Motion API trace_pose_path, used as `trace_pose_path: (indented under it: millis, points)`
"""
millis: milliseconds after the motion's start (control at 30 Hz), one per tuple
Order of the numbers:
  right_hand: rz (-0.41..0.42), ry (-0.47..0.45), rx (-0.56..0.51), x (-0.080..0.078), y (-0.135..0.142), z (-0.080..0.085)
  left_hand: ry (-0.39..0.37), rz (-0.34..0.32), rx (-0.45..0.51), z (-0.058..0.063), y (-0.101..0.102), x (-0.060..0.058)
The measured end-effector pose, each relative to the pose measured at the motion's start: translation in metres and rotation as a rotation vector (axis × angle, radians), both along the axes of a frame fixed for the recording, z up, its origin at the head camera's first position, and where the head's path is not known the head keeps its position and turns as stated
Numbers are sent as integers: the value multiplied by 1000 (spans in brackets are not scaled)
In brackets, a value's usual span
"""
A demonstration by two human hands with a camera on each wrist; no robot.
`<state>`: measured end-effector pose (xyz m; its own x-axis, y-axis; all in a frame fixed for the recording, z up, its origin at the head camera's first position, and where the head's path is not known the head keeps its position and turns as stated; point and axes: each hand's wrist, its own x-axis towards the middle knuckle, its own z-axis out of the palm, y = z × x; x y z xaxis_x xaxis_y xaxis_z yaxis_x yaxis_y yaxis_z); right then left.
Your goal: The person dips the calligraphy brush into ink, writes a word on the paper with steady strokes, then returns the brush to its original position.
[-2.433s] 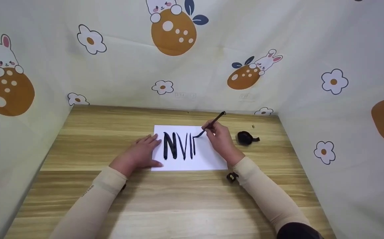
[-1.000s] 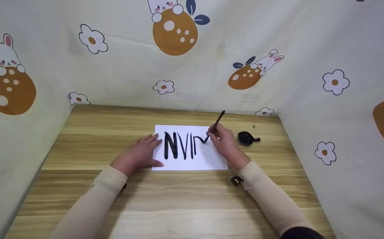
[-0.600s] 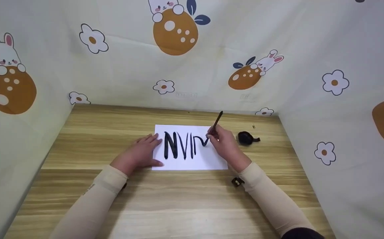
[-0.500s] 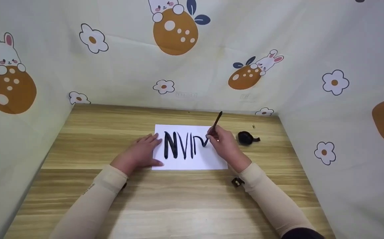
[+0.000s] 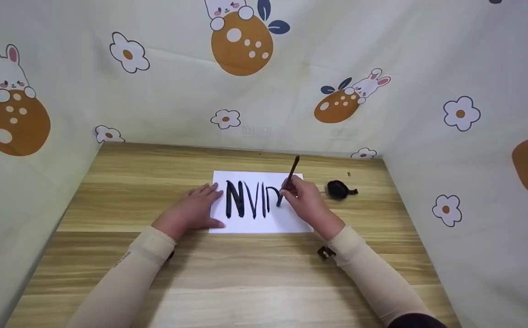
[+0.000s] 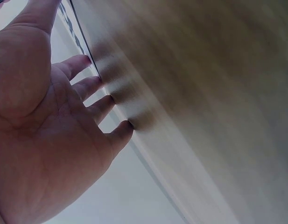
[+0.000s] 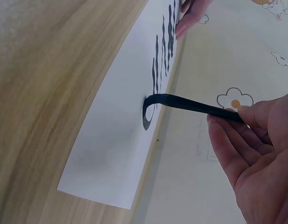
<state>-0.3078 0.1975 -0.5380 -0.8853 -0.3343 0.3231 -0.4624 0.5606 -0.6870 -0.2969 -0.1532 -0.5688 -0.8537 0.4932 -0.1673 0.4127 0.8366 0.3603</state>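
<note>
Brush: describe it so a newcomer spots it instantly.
On the wood-grain table lies a white sheet of paper with black lettering. At its right half, the person's right grip holds the brush, its bent tip on the paper. Unlike the round black dish to the right, it is long and thin.

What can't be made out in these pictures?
Head view: interior of the small round black dish, too dark.
Head view: right edge of white rectangular paper, partly behind bare right hand.
Left wrist view: black painted letters, too slanted to read.
Right wrist view: bare left hand, cut by top edge.
</note>
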Motion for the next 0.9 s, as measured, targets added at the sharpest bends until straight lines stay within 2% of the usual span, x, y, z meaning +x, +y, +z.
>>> trace_pose_path:
  millis: [433, 900]
  points:
    - [30, -11, 38, 6, -7, -1, -9, 4, -1, -1, 0, -1]
    - [34, 18, 12, 9, -14, -4, 10, -17, -8, 2, 1, 0]
